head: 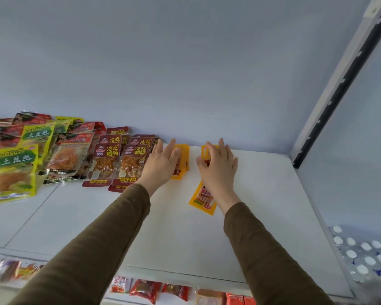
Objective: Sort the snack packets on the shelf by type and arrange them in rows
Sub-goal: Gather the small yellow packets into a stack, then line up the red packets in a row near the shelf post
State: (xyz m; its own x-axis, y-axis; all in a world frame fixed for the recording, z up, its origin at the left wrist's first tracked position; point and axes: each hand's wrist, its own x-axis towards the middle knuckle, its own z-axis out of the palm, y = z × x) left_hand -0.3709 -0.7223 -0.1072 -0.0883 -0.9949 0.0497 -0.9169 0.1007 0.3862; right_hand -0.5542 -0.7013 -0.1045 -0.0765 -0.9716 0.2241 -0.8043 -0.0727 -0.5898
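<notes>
Shelf: a white shelf (240, 238) with a pale wall behind it. The snack packs lie flat on it.
Left hand: the left hand (161, 160) lies flat on a small pile of orange packs (183, 158) near the back wall. Its fingers are straight and spread, pressing down on the top pack.
Right hand: the right hand (217, 166) is over another orange pack at the back (205, 150). Its fingers are bent, and the thumb and fingertips seem to pinch that pack.
Near pack: one more orange pack (202, 200) lies by itself, closer to the front, partly under the right wrist.
Gap: the two orange groups sit apart, with bare shelf between them.
Red packs: dark red packs (113, 164) lie in short rows just left of the left hand, overlapping each other.
Clear packs: packs with red tops and orange food (67, 156) lie left of the red ones.
Green packs: yellow-green packs (14, 170) lie at the far left, partly on top of other packs.
Sleeves: both arms wear brown sleeves (110, 234).
Lower shelf: more snack packs (145, 290) show under the front edge.
Bottles: white bottle caps (361, 256) show at the lower right.
</notes>
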